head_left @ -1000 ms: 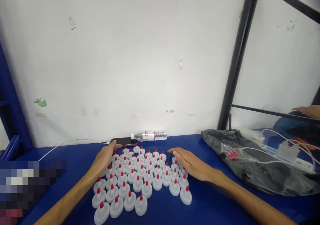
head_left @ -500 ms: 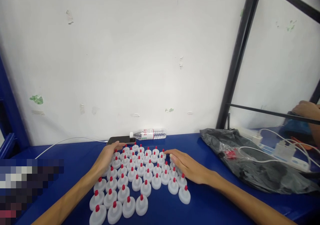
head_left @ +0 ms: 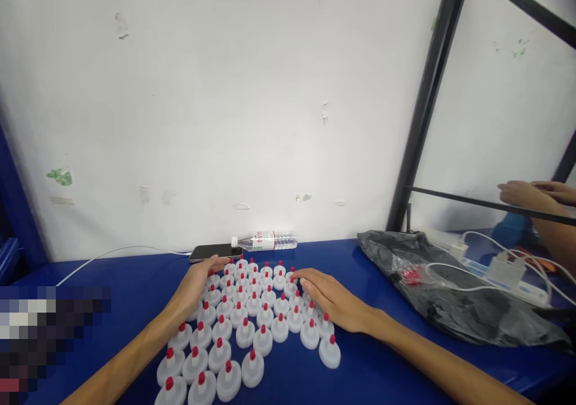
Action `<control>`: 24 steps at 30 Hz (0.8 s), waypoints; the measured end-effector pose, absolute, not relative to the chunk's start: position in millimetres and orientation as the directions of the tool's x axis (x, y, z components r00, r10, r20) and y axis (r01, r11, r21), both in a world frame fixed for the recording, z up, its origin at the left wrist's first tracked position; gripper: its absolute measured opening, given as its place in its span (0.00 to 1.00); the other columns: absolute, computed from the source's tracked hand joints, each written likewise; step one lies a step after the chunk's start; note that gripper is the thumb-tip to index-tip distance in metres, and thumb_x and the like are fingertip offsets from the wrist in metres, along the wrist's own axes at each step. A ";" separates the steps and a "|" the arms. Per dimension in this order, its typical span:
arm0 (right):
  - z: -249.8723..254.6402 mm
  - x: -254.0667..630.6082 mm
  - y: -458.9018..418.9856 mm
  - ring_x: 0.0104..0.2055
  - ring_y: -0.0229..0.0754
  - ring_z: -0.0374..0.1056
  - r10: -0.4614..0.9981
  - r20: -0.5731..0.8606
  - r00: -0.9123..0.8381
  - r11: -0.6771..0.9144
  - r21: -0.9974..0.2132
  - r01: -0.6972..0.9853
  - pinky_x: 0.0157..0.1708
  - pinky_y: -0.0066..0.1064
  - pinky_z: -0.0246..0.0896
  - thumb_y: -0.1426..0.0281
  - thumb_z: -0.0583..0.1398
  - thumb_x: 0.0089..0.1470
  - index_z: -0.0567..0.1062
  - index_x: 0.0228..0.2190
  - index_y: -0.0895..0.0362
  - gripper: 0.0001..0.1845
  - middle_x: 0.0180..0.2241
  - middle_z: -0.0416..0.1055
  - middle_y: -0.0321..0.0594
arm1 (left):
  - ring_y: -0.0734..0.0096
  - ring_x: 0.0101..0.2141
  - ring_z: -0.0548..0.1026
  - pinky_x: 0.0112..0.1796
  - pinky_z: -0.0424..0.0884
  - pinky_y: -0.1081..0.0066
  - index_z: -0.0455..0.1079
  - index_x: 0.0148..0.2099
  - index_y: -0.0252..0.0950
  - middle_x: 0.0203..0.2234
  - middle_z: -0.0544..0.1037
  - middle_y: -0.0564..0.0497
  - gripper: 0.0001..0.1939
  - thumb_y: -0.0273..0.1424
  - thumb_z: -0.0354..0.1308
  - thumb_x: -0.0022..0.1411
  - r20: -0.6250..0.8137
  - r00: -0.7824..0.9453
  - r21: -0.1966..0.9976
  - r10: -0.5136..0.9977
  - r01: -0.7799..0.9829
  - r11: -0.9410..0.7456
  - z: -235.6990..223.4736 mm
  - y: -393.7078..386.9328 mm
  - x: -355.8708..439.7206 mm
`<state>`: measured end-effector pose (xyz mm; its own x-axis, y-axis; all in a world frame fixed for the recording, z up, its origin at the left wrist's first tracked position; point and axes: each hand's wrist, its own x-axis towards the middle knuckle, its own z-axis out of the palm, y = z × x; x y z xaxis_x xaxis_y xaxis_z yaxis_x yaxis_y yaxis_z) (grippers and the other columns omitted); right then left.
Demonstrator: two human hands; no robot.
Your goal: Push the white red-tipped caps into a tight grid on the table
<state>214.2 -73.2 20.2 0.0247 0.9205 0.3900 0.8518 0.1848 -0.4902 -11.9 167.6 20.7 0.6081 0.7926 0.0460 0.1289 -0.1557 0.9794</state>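
Observation:
Many round white plastic caps with red-tipped nozzles (head_left: 254, 305) stand upright in a close group on the blue table. My left hand (head_left: 195, 282) lies along the group's far left edge, fingers stretched out and touching the outer caps. On the opposite side, my right hand (head_left: 332, 298) rests against the right edge, its fingers extended over the far right caps and partly hiding some. Neither hand grips a cap. Nearer to me, the rows split, with blue table showing between the left caps and a single right cap (head_left: 330, 352).
Behind the caps lie a clear plastic bottle (head_left: 274, 240) and a phone (head_left: 209, 251) with a white cable. At right are a grey plastic bag (head_left: 468, 312) and a power strip (head_left: 531, 291) with chargers. Beyond the black frame post (head_left: 423, 105), another person's hands (head_left: 531, 195) show.
My hands have moved slightly inward, and the caps between them stand a little closer together. The other person's hands have come further into view at right.

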 end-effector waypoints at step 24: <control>18.5 214.2 -71.1 0.56 0.47 0.67 0.891 0.444 0.095 0.168 -0.515 0.841 0.58 0.41 0.60 0.59 0.43 0.71 0.70 0.56 0.50 0.22 0.54 0.72 0.41 | 0.48 0.60 0.68 0.62 0.55 0.51 0.77 0.51 0.32 0.52 0.78 0.39 0.32 0.49 0.44 0.62 0.164 0.525 0.952 0.835 0.138 -0.273 19.1 188.6 -20.4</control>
